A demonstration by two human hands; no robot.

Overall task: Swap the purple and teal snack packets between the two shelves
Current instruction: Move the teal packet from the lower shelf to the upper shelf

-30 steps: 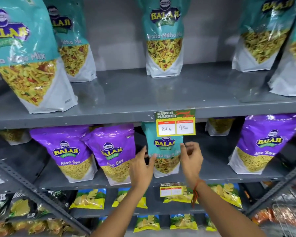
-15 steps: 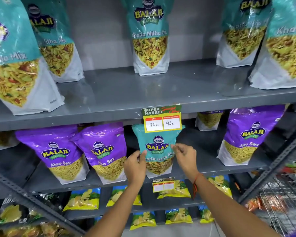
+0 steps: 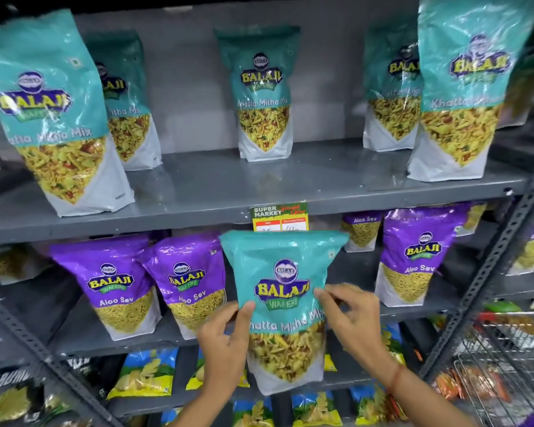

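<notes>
A teal Khatta Mitha Mix packet [image 3: 282, 272] hangs in front of the lower shelf [image 3: 84, 337], upright, held at both side edges. My left hand [image 3: 225, 340] pinches its left edge and my right hand [image 3: 352, 318] grips its right edge. Purple Aloo Sev packets stand on the lower shelf: two at the left [image 3: 117, 288] [image 3: 188, 282] and one at the right [image 3: 416, 254], with another [image 3: 363, 229] further back. The upper shelf [image 3: 228, 186] holds several teal packets, one in the middle [image 3: 264, 97].
A price tag [image 3: 279, 217] hangs on the upper shelf's front edge just above the held packet. Slotted metal uprights [image 3: 487, 272] frame the shelves. A wire basket [image 3: 506, 365] sits at the lower right. Yellow chip packets [image 3: 145, 377] fill the shelf below.
Both hands closed on the teal packet on the lower shelf and pulled it forward and out toward me; it now covers the lower part of the price tag.
</notes>
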